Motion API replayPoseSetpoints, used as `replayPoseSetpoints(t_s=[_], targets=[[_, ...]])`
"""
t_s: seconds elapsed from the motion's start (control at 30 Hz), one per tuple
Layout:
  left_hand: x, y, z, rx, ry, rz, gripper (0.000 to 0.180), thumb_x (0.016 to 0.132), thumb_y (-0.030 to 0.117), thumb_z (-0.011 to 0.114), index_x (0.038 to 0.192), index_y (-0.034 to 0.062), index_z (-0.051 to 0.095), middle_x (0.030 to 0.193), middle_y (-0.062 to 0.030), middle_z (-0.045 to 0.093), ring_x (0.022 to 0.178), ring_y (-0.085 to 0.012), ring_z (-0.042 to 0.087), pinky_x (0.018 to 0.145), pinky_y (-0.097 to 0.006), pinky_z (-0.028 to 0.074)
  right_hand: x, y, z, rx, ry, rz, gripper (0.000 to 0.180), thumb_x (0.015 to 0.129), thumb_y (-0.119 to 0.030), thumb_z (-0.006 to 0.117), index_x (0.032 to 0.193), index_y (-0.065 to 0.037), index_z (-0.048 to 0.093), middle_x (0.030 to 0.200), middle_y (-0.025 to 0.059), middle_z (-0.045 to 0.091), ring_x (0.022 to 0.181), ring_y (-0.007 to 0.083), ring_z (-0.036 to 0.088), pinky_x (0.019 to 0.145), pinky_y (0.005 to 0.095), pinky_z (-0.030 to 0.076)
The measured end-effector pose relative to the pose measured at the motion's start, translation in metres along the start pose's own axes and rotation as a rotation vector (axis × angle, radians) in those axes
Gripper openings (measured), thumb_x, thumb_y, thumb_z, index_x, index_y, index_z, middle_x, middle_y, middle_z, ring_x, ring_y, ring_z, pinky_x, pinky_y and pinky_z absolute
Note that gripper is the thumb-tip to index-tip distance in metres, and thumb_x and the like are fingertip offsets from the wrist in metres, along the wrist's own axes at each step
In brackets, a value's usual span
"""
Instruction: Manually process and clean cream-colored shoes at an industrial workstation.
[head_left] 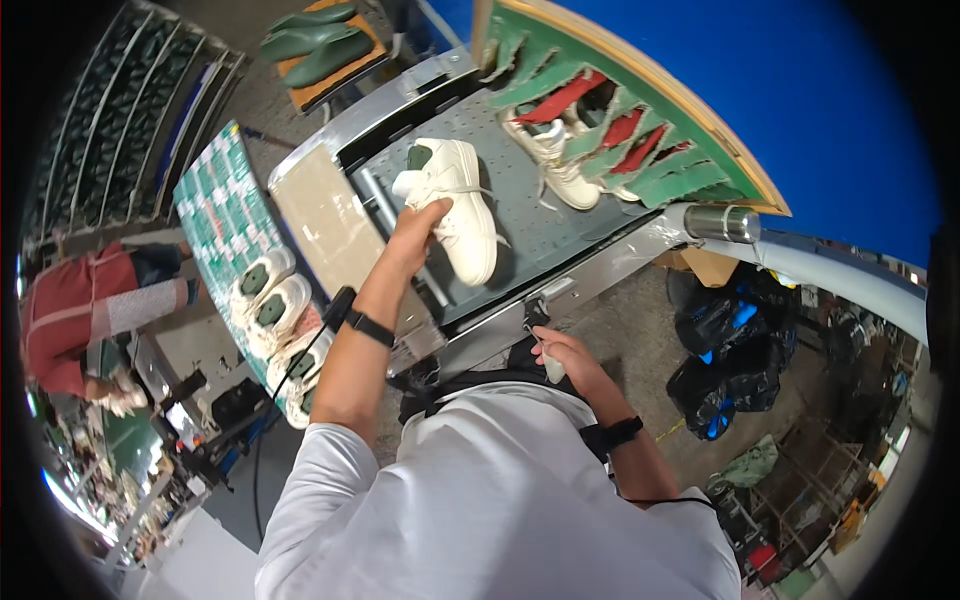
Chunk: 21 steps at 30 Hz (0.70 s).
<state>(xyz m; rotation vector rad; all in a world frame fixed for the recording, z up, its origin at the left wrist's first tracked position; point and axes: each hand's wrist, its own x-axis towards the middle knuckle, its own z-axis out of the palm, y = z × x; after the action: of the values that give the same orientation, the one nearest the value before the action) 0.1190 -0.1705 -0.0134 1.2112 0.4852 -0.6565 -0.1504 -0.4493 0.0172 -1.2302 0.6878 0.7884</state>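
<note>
A cream-white lace-up sneaker (pixel 466 225) is in my left hand (pixel 414 236), held over the grey conveyor belt with its toe toward me. Its laces hang loose and a dark green last shows in its opening. My fingers are closed at the side of the shoe near the tongue; some are hidden beneath it. Low in front of my body, beside the conveyor's metal edge, my right hand (pixel 568 356) is closed around a small, thin, pale thing that I cannot make out. More white sneakers (pixel 562 170) stand on the belt at the machine opening.
Torn green and red curtain flaps (pixel 620 125) hang at the machine opening. Several white shoes (pixel 270 300) stand on a green-patterned board at left. Dark green lasts (pixel 325 45) lie on an orange stand. Black bags (pixel 725 345) sit at right. A person in red (pixel 75 320) works at far left.
</note>
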Motion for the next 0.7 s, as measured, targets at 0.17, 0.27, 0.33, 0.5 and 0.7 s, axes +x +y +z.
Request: replayPoseSetpoints(t_s=[0.17, 0.27, 0.33, 0.5, 0.7], targets=[[-0.121, -0.007, -0.050, 0.300, 0.173, 0.175, 0.059, 0.085, 0.017, 0.085, 0.133, -0.0016, 0.058, 0.122, -0.0101, 0.072, 0.109, -0.0224, 0.072, 0.094, -0.037, 0.057, 0.019, -0.022, 0.042, -0.058, -0.130, -0.088, 0.058, 0.102, -0.022, 0.057, 0.154, 0.005, 0.052, 0.116, 0.0072, 0.070, 0.097, 0.0124, 0.064, 0.085, 0.0269, 0.052], [-0.149, -0.057, -0.077, 0.672, 0.475, 0.405, 0.076, 0.080, 0.023, 0.091, 0.139, -0.0021, 0.050, 0.120, -0.0178, 0.073, 0.111, -0.0308, 0.072, 0.099, -0.039, 0.055, 0.033, -0.047, 0.085, -0.154, -0.252, -0.169, 0.058, 0.103, -0.021, 0.056, 0.154, 0.007, 0.051, 0.120, 0.0069, 0.069, 0.100, 0.0133, 0.064, 0.090, 0.0271, 0.051], [-0.160, -0.068, -0.097, 0.615, 0.515, 0.477, 0.075, 0.080, 0.025, 0.091, 0.138, -0.0022, 0.053, 0.119, -0.0191, 0.074, 0.109, -0.0336, 0.073, 0.099, -0.040, 0.056, 0.041, -0.065, 0.120, -0.242, -0.295, -0.231, 0.059, 0.103, -0.021, 0.056, 0.153, 0.008, 0.050, 0.122, 0.0078, 0.068, 0.102, 0.0154, 0.065, 0.093, 0.0287, 0.052], [-0.188, -0.037, -0.116, 0.838, 0.489, 0.148, 0.036, 0.093, 0.018, 0.078, 0.119, -0.0041, 0.067, 0.099, -0.0178, 0.078, 0.085, -0.0270, 0.075, 0.084, -0.036, 0.058, 0.021, -0.094, 0.188, -0.699, -0.254, -0.662, 0.067, 0.094, -0.017, 0.064, 0.154, 0.007, 0.047, 0.125, 0.0162, 0.069, 0.117, 0.0267, 0.066, 0.105, 0.0361, 0.049], [-0.167, -0.071, -0.135, -0.105, 0.270, 0.204, 0.021, 0.095, 0.018, 0.080, 0.103, 0.0015, 0.070, 0.093, -0.0054, 0.075, 0.085, -0.0143, 0.070, 0.074, -0.027, 0.055, 0.024, -0.105, 0.225, -1.011, -0.165, -0.840, 0.071, 0.088, -0.013, 0.068, 0.154, 0.003, 0.048, 0.126, 0.0209, 0.066, 0.117, 0.0371, 0.066, 0.104, 0.0412, 0.050]])
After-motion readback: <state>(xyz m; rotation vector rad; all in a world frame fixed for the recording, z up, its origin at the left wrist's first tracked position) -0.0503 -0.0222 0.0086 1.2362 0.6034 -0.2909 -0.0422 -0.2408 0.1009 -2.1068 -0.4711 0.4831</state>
